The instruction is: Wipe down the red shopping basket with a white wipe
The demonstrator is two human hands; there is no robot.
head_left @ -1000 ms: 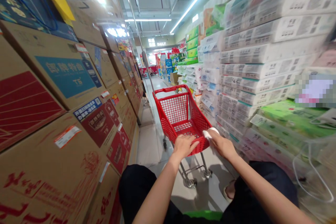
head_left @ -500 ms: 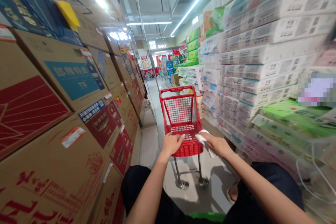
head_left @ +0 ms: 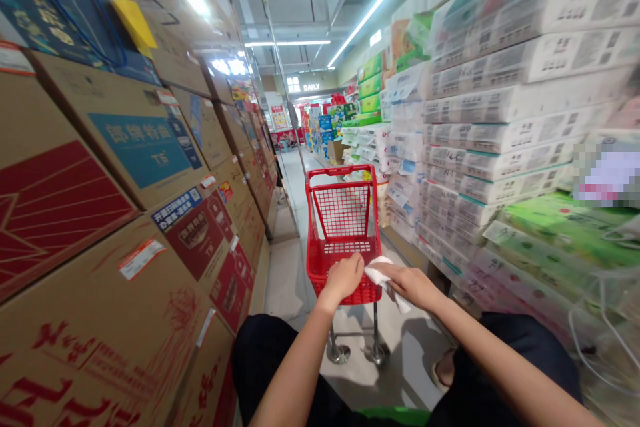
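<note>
Red plastic is forming the small shopping cart (head_left: 345, 239), which is standing in an aisle between stacked cardboard cartons (head_left: 193, 227) and wrapped tissue packs (head_left: 467, 140). The left hand (head_left: 345, 278) is resting at its near rim, whether gripping I cannot tell; just apart, the right hand (head_left: 414, 287) is pinching a white cloth (head_left: 384, 268) beside it. Pale floor (head_left: 284, 273) is leaving room along the carton edges.

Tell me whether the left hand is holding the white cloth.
No, the right hand holds the white cloth, while the left hand is at the red cart's near edge.
</note>
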